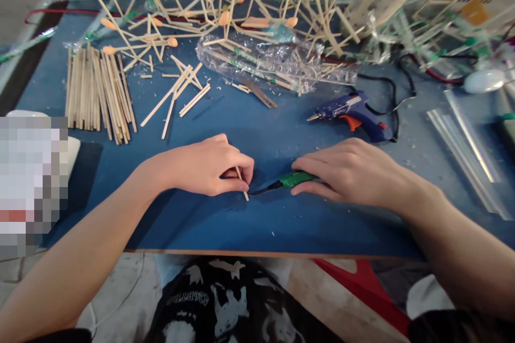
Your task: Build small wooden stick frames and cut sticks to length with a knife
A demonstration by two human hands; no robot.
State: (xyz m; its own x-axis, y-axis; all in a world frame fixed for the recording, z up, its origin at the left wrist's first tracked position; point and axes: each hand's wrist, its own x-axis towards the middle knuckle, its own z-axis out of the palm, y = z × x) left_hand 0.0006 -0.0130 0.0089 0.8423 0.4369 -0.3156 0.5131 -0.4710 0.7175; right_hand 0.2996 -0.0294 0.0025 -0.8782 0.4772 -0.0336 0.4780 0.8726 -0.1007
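My left hand (219,166) is closed, pinching a thin wooden stick (246,195) just above the blue table (193,225). In my right hand (346,174) is a green utility knife (295,178), its dark blade pointing left. The blade's tip reaches the lower end of the stick; whether it touches the wood I cannot tell. Past my hands lie cut sticks (195,101) and a flat metal blade (260,93). A blue hot glue gun (354,112) with an orange trigger rests beyond my right hand.
A pile of wooden sticks (84,88) lies at the left. Stick structures with orange tips (224,18) and a clear plastic bag (261,59) fill the back. Clear glue sticks (462,161) are at the right. The table's front edge (225,252) runs near my body.
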